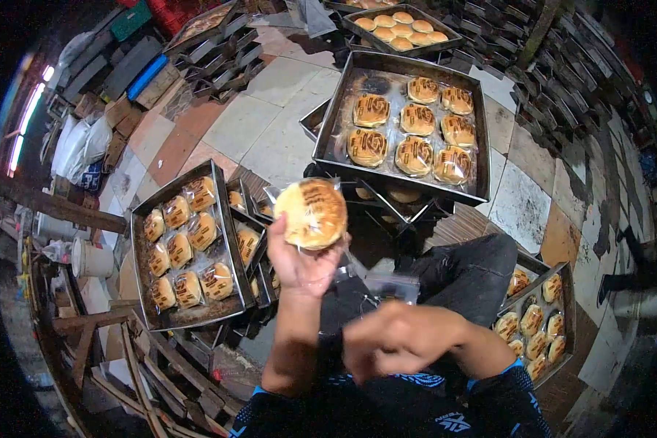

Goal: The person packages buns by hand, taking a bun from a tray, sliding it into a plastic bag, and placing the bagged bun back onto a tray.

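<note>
My left hand (304,263) is raised over my lap, fingers wrapped round a flat round bun (311,213). Clear plastic shows at the bun's edges, and dark printed marks cover its browned upper right part. Lower down, in front of my body, my right hand (401,336) is smeared by motion; its fingers cannot be made out. Just beyond it, clear plastic bags (390,285) lie over my lap. A metal tray (328,164) of wrapped printed buns (417,119) stands ahead of me.
To the left, another tray (140,252) of wrapped buns rests on stacked trays. A third tray (571,321) with buns sits at my right knee. Unwrapped buns (401,30) fill a tray at the back. A white bucket (93,258) and wooden bars (58,208) stand at left.
</note>
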Tool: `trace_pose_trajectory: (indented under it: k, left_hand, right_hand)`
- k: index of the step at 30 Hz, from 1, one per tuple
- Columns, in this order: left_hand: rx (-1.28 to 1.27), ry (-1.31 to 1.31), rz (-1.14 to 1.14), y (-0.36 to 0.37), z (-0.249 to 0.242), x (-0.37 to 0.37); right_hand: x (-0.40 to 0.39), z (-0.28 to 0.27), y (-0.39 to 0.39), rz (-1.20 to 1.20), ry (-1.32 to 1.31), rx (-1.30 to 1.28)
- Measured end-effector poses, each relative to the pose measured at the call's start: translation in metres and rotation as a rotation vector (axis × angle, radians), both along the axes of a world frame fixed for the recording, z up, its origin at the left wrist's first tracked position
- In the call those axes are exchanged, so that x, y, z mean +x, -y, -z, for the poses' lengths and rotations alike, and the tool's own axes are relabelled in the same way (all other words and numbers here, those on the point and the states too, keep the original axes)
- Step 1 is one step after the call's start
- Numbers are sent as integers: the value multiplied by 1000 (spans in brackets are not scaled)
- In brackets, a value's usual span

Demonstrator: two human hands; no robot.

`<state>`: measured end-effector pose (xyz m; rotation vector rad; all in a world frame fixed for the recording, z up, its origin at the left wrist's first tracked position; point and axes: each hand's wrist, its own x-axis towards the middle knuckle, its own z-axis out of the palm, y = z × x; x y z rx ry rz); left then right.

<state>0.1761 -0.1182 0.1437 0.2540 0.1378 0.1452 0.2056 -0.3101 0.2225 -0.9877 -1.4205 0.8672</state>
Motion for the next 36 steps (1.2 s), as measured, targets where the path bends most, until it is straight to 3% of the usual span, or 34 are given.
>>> trace_pose_trajectory:
  k: [2,4,5,6,8,9,10,12,13,14,16,17,18,19,20,21,22,23,25,26,28,30,31,32,33,34,35,36]
  left_hand:
    - [24,-81,-137,4,-14,3]
    - [-96,-66,-85,24,-17,4]
    - [72,-26,-92,32,-9,7]
    - [183,-150,-83,40,-6,8]
    - [146,-161,-7,26,6,9]
    - [-81,-119,1,20,8,8]
    - [-218,23,88,8,7,6]
    - [-136,15,74,-11,14,1]
    - [-60,-40,85,-18,16,-1]
    - [-61,-39,86,-15,16,-2]
    - [53,-231,87,-5,10,-3]
    - [96,-279,118,6,6,-5]
    - [43,-128,194,18,7,-13]
    - [-121,-139,233,32,-2,-21]
    - [-282,-151,272,46,-14,-30]
    - [576,-73,61,64,-21,-45]
    - [273,-267,-6,65,27,-45]
    - [558,-278,-230,68,30,-44]
    - [1052,-186,-569,58,38,-47]
    - [1263,-93,-671,44,41,-55]
    - [1632,-180,-876,23,17,-53]
    - [1863,-100,-1029,3,-8,-63]
    - [1824,67,-1142,-7,-9,-67]
    - [1910,80,-1084,-16,-12,-75]
    - [1944,59,-1115,-24,1,-73]
    - [1971,32,-1149,-31,22,-71]
    - [2056,-208,-1018,-34,35,-70]
    - [2009,-217,-1042,-40,50,-66]
  right_hand:
    - [4,-3,4,61,-156,102]
    - [14,11,-9,538,70,-166]
    - [16,26,-20,596,184,-151]
    - [15,33,-22,551,272,-202]
    - [1,26,-19,558,252,-47]
    - [1,8,-2,399,258,-56]
    - [5,10,6,96,-47,73]
    - [33,3,15,-450,-288,-90]
    - [42,39,33,-389,-337,-313]
    - [49,38,29,25,-157,-662]
    - [28,72,10,1183,576,-260]
    - [23,58,4,1176,523,-130]
    - [21,43,1,1159,473,1]
    - [19,41,1,1157,572,139]
    - [15,39,-3,1211,511,229]
    - [16,46,-4,1249,380,269]
    - [17,56,-6,1283,246,307]
    - [13,63,-7,1285,242,310]
    - [4,73,-11,1340,-357,108]
    - [5,70,-11,1336,-361,104]
    - [11,48,-8,1220,-215,-35]
    - [23,15,-7,1227,405,61]
    - [23,16,-8,1199,500,179]
    - [23,17,-11,1173,598,297]
    - [27,58,-24,1127,478,465]
    - [35,83,-38,1135,490,243]
    - [36,112,-46,1100,294,100]
    - [39,129,-53,1057,102,-35]
